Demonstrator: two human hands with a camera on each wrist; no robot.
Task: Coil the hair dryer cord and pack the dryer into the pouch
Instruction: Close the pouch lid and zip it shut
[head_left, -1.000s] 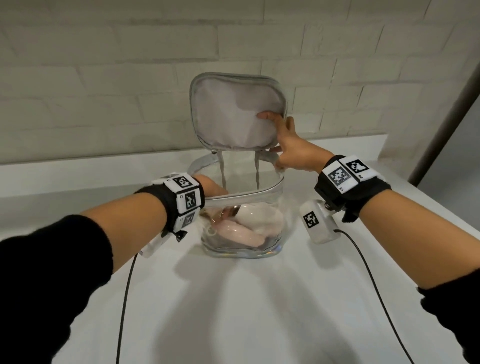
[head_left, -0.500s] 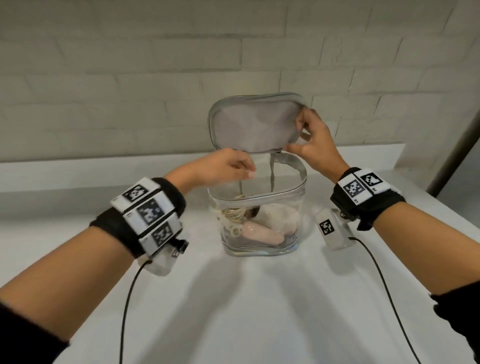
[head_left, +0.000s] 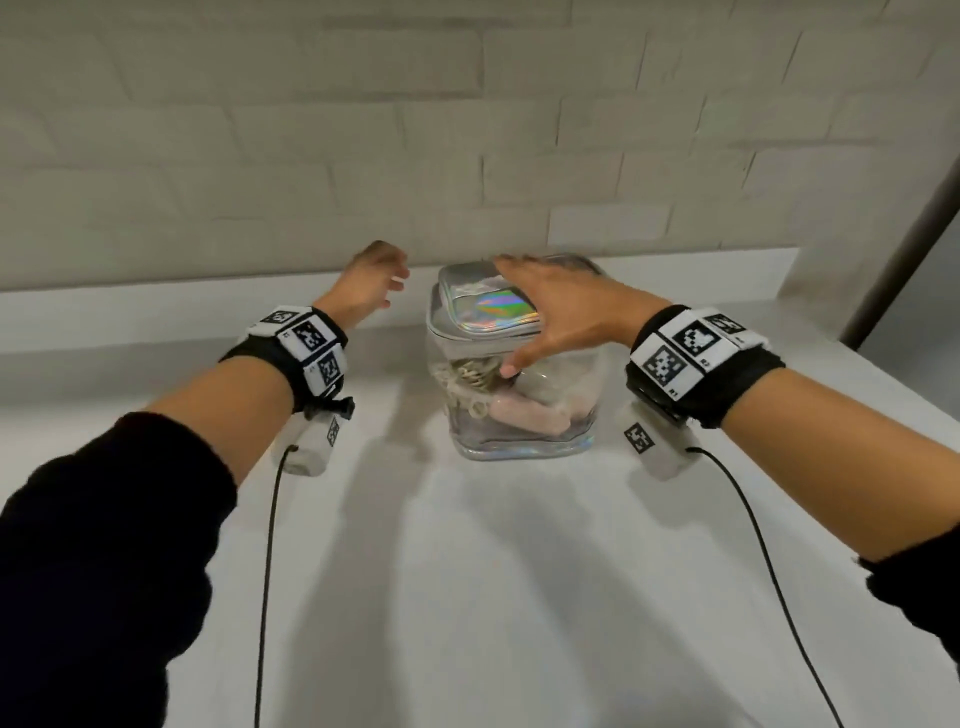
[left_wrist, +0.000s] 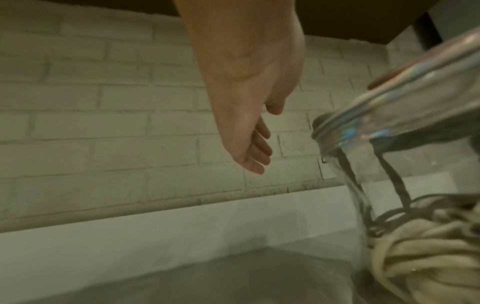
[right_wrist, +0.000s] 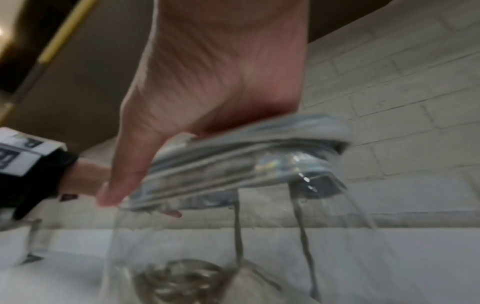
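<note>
White counter (head_left: 467, 571), brick wall (head_left: 363, 156) behind pouch (head_left: 519, 415)

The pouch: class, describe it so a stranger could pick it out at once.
On the white counter below the brick wall, between the two forearms, stands the pouch. Its walls are clear, showing a coiled cord and pink dryer; the right hand presses its iridescent lid.

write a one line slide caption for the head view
Right hand presses the lid down on the clear pouch holding the pink hair dryer and coiled cord; left hand hovers open beside it.
</note>
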